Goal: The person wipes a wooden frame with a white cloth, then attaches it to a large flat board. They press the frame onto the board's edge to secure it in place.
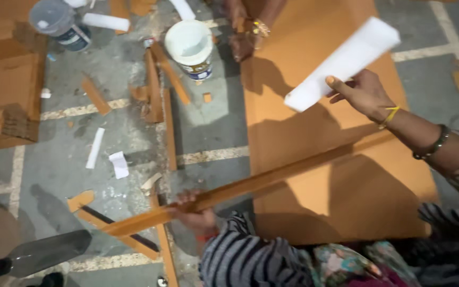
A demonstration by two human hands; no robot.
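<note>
My left hand (193, 211) grips a long narrow wooden strip (251, 183) that runs diagonally from lower left up to the right, across a large brown board (314, 69) lying on the floor. My right hand (362, 93) is raised over the board and holds a white flat rectangular piece (341, 62) at its lower edge. Another person's hand (243, 40) with a gold bangle rests at the board's far left corner.
A white bucket (189, 48) and a grey-lidded bucket (59, 24) stand on the grey floor at the top. Wood offcuts (158, 90) and white scraps (118, 163) litter the floor. Brown panels (6, 79) are stacked at left. A dark flat tool (38, 255) lies at bottom left.
</note>
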